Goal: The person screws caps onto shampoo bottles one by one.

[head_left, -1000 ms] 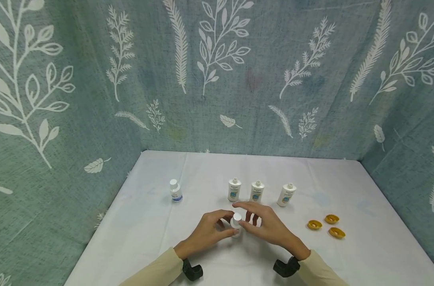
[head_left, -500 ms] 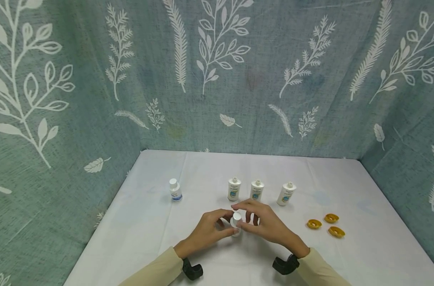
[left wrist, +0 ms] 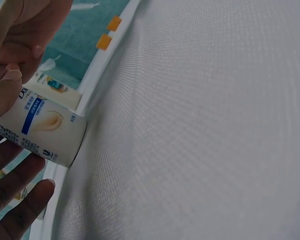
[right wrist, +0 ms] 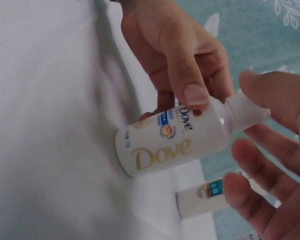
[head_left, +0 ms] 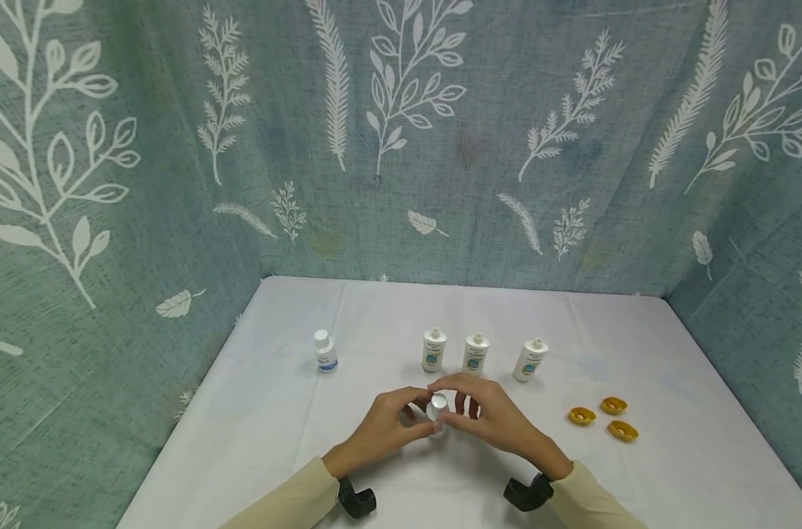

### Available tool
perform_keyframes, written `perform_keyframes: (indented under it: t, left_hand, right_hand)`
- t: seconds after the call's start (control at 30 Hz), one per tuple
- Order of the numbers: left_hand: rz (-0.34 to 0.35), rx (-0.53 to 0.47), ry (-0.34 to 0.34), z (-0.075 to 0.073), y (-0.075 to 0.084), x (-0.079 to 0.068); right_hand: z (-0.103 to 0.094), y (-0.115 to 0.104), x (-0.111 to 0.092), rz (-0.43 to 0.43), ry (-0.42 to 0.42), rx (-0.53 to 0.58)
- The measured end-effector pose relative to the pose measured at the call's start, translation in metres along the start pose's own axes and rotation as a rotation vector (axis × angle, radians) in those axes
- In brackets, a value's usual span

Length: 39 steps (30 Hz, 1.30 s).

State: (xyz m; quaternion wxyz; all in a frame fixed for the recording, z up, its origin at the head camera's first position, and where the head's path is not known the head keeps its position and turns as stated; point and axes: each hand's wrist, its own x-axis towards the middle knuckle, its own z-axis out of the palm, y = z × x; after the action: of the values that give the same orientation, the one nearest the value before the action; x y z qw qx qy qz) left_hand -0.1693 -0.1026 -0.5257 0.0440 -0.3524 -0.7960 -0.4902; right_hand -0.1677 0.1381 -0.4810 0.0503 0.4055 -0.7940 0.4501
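A small white Dove lotion bottle (right wrist: 170, 142) stands upright on the white table, between the hands at the middle front in the head view. My left hand (head_left: 383, 425) holds its body between thumb and fingers, the other fingers spread in the left wrist view. At the top, my right hand (head_left: 490, 415) has thumb and forefinger around the white cap (right wrist: 247, 111); its remaining fingers reach beside the bottle without gripping it. The bottle's printed front faces the right wrist camera, while the left wrist view shows another printed side (left wrist: 47, 125).
Behind the hands stand three white labelled bottles, the left one (head_left: 434, 351), the middle one (head_left: 475, 353) and the right one (head_left: 529, 360). Another white-capped bottle (head_left: 324, 353) stands at left. Three yellow rings (head_left: 613, 405) lie at right. Patterned cloth (head_left: 401, 220) surrounds the table.
My right thumb has shifted slightly left and down at the cap. The left hand keeps its hold, and the bottle stays in place.
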Motion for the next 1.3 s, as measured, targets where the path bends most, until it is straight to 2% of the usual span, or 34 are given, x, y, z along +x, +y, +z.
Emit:
perform_keyframes:
  t: [0.13,0.27,0.4,0.6,0.87,1.07,1.3]
  left_hand:
    - [-0.011,-0.004,-0.006,-0.0001,0.0008,-0.0003]
    - [0.008,0.002,0.003,0.0006,-0.0011,-0.0002]
    - [0.015,0.014,0.007,0.0014,-0.0027,-0.0005]
    - [0.002,0.008,0.002,0.0007,-0.0022,-0.0008]
    - [0.006,0.004,0.004,0.0011,-0.0021,-0.0001]
    - [-0.003,-0.005,0.007,0.0014,-0.0036,-0.0008]
    - [0.015,0.005,0.009,0.0011,-0.004,-0.0001]
  right_hand:
    - [-0.0001,0.0009,-0.0017,0.019,-0.022,0.006]
    - [0.0,0.0012,-0.0009,0.042,-0.004,-0.017]
    - [0.0001,0.0003,-0.0011,0.041,0.011,-0.02]
    - [0.0007,-0.0016,-0.0014,0.048,-0.031,-0.009]
    - [-0.0002,-0.0027,0.0,0.061,-0.003,-0.044]
    - [-0.0017,-0.0024,-0.0015,0.046,-0.03,-0.029]
    - [-0.0005,0.0008,0.0002,0.046,0.01,-0.045]
